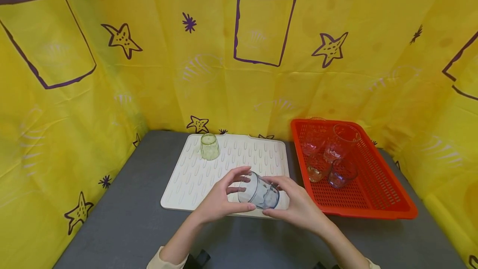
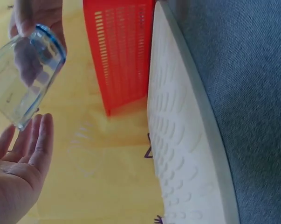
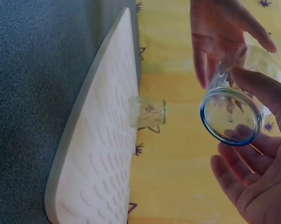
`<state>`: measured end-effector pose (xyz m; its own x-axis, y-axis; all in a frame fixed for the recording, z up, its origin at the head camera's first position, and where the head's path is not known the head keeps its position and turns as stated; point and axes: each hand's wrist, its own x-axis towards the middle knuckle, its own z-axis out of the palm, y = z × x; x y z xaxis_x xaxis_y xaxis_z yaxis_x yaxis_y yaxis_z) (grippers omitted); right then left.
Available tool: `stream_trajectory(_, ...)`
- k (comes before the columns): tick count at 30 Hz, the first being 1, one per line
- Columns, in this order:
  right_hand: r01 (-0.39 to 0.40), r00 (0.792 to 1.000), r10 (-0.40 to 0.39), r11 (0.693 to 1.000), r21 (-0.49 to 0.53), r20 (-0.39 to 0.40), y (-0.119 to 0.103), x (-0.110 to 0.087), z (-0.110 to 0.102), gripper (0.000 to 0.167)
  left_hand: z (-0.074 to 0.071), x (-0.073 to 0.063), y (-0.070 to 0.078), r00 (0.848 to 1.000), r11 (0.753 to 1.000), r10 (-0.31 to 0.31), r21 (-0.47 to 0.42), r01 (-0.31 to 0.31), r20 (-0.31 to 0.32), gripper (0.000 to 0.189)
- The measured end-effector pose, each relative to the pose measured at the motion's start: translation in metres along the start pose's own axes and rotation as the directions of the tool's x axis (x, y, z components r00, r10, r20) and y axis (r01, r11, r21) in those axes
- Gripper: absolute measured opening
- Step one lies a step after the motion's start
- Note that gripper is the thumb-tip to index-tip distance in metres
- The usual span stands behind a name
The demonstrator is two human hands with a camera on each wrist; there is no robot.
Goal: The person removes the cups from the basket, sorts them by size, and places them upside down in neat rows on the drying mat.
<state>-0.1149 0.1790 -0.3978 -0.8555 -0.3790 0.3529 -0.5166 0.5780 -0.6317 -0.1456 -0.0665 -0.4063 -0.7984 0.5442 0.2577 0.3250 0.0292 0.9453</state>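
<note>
A clear drinking glass with a bluish base is held tilted above the front of the white draining board. My right hand grips it near the base, thumb on one side and fingers on the other, as the right wrist view shows. At the glass's mouth end is my left hand, fingers spread and loosely curved. In the left wrist view, the left fingertips come right to the glass's edge, the palm facing it. A green-tinted glass stands upside down on the board's back left.
To the right of the board, a red perforated basket contains several clear glasses, including a low tumbler and a taller one. Both stand on a grey tabletop. A yellow patterned curtain hangs behind and at the sides.
</note>
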Motion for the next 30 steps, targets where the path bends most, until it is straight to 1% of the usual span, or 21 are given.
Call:
stream_trajectory(2, 0.009, 1.0, -0.009, 1.0, -0.02, 0.013, 0.0, -0.001, 0.0, 0.072, -0.001, 0.0, 0.002, 1.0, 0.998, -0.009, 0.055, 0.009, 0.004, 0.074)
stream_trajectory(4, 0.021, 1.0, -0.02, 0.999, -0.04, 0.023, 0.0, -0.001, 0.0, 0.072, -0.001, -0.001, 0.003, 1.0, 0.996, -0.012, 0.088, 0.012, 0.007, 0.072)
stream_trajectory(7, 0.036, 0.999, -0.035, 0.998, -0.057, 0.031, 0.001, -0.002, 0.0, 0.071, -0.002, -0.001, 0.002, 1.0, 0.994, -0.007, 0.105, 0.006, 0.009, 0.071)
stream_trajectory(10, 0.053, 0.998, -0.052, 0.997, -0.056, 0.031, 0.002, -0.003, 0.0, 0.071, -0.001, -0.002, 0.002, 1.0, 0.995, -0.002, 0.096, 0.001, 0.007, 0.07)
stream_trajectory(13, 0.059, 0.998, -0.058, 0.998, -0.031, 0.036, 0.003, -0.003, 0.0, 0.071, 0.0, -0.003, 0.001, 1.0, 0.998, -0.005, 0.069, 0.005, 0.0, 0.07)
stream_trajectory(15, 0.04, 0.998, -0.04, 0.999, 0.008, 0.04, 0.003, -0.003, 0.0, 0.071, 0.0, -0.003, 0.0, 1.0, 0.999, -0.014, 0.041, 0.014, -0.007, 0.068)
stream_trajectory(18, 0.002, 0.999, -0.006, 0.995, 0.101, 0.036, 0.005, -0.004, 0.002, 0.073, 0.0, -0.004, -0.002, 1.0, 1.0, -0.017, -0.018, 0.017, -0.016, 0.066)
stream_trajectory(21, -0.038, 0.999, 0.034, 0.978, 0.206, 0.025, 0.007, -0.005, 0.004, 0.074, 0.001, -0.004, -0.004, 1.0, 0.996, -0.003, -0.093, 0.001, -0.017, 0.065)
stream_trajectory(24, -0.081, 0.997, 0.073, 0.94, 0.332, 0.034, 0.008, -0.005, 0.007, 0.075, 0.003, -0.004, -0.006, 1.0, 0.984, 0.015, -0.178, -0.018, -0.019, 0.066)
stream_trajectory(26, -0.105, 0.994, 0.094, 0.9, 0.423, 0.047, 0.008, -0.005, 0.01, 0.074, 0.004, -0.005, -0.006, 0.999, 0.973, 0.018, -0.228, -0.024, -0.028, 0.066)
stream_trajectory(28, -0.133, 0.991, 0.116, 0.837, 0.53, 0.065, 0.008, -0.005, 0.013, 0.073, 0.005, -0.005, -0.006, 0.999, 0.963, 0.025, -0.266, -0.035, -0.041, 0.066)
stream_trajectory(30, -0.154, 0.988, 0.136, 0.773, 0.615, 0.076, 0.007, -0.005, 0.015, 0.07, 0.006, -0.005, -0.006, 0.998, 0.956, 0.023, -0.291, -0.039, -0.056, 0.066)
